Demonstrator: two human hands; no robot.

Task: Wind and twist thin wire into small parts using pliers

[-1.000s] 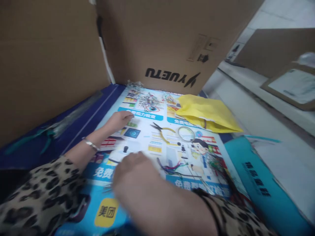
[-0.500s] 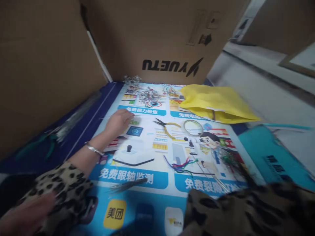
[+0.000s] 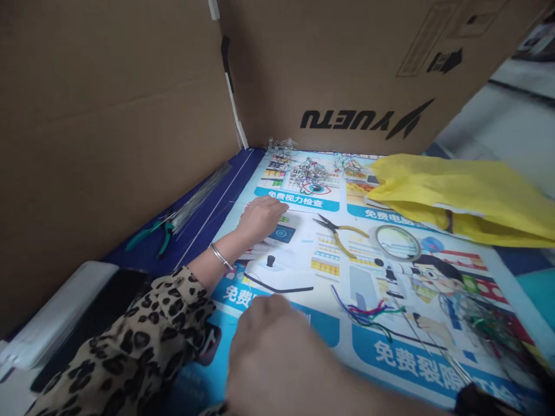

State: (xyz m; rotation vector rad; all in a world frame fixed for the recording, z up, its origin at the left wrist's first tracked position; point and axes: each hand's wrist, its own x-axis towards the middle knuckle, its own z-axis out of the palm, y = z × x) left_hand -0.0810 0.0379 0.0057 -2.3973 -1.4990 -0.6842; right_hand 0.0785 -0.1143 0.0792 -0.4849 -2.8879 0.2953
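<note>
My left hand [image 3: 262,219] rests on the printed poster sheet [image 3: 299,254], fingers pinched on a thin wire [image 3: 299,211] that sticks out at both sides. Closer to me, my right hand [image 3: 273,346] is curled and slightly blurred. Its back faces me, so its fingertips and anything in them are hidden. To the right of my left hand lie yellow-handled pliers [image 3: 335,229] with parted jaws, beside a clear ring-shaped roll [image 3: 378,240]. Several coloured cords [image 3: 368,315] lie to the right of my right hand.
Cardboard panels [image 3: 329,69] wall the back and left. Wire tangles [image 3: 310,170] lie at the back. At left are green-handled pliers [image 3: 167,231], a wire bundle [image 3: 197,199] and a black phone-like slab [image 3: 95,323]. A yellow bag [image 3: 468,179] and another tangle [image 3: 489,318] are at right.
My right hand left the near middle, passed to the far left beside my left sleeve, and is back in the near middle. My left hand stays at its spot; the view has turned left.
</note>
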